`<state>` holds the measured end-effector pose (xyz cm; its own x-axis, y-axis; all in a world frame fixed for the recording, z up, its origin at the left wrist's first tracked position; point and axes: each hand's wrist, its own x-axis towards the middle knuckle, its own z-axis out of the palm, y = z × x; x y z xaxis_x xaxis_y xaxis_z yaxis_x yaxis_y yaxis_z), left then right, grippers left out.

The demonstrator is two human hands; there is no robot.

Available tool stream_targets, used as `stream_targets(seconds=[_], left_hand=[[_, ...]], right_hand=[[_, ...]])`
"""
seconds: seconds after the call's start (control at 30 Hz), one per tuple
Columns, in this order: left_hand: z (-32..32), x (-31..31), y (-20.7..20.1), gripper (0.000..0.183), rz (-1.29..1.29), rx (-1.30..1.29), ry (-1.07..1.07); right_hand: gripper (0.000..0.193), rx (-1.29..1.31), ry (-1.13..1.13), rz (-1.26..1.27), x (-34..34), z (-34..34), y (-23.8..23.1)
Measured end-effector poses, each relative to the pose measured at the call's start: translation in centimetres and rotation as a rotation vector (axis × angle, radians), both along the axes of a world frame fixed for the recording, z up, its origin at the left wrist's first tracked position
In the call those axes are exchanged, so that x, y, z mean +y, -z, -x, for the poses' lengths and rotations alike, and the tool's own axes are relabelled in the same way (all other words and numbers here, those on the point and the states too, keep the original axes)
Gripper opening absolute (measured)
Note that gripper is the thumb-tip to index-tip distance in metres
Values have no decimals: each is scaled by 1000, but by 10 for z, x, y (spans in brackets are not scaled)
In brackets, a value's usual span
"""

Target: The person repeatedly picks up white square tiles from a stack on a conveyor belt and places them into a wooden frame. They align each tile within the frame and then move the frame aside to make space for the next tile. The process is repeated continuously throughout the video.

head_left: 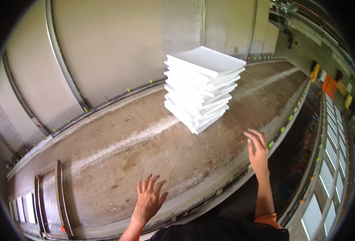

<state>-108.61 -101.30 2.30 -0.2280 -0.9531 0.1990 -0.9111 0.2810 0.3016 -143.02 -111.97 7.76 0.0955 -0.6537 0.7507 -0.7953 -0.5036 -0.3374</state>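
Stack (203,90) of white boards, unevenly aligned, standing on the long brown bench (117,160) ahead of your hands. Your left hand (148,199), over the bench's near side, has its fingers spread and grips nothing. Your right hand (258,152), near the edge, is loosely curled and likewise unladen. Both are apart from the stack. Green clips (151,80) line the far edge.

On the near left of the white stack (203,88), the left grip (148,199) shows its back, fingers spread. To the stack's near right, the right grip (257,149) bends its fingers loosely leftward, touching nothing.
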Motion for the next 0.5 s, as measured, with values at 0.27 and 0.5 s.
stream_targets(seconds=[0.27,0.5], left_hand=[[104,-121,-87,40,203,278,17],[178,-252,-119,51,455,659,-257]], right_hand=[[35,-51,-167,219,-191,80,-62],[46,-271,-193,-78,-306,82,-71]])
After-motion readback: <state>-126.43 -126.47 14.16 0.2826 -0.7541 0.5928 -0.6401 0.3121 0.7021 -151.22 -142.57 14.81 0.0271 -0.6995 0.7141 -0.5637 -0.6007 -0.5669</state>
